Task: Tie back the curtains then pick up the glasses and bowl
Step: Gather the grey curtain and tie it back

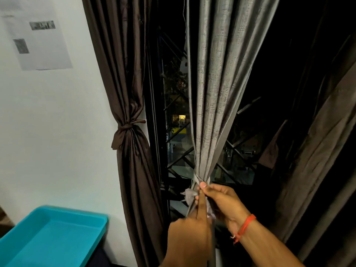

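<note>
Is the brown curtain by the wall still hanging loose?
No, the brown curtain is already gathered and knotted with a tie at its middle.

Both forearms reach up from the lower edge, wrists close together. The left hand shows its back to the camera, index finger extended upward, other fingers hidden. The right hand angles in from the right, thumb and fingers curled in a pinch, touching the left index fingertip.
</note>
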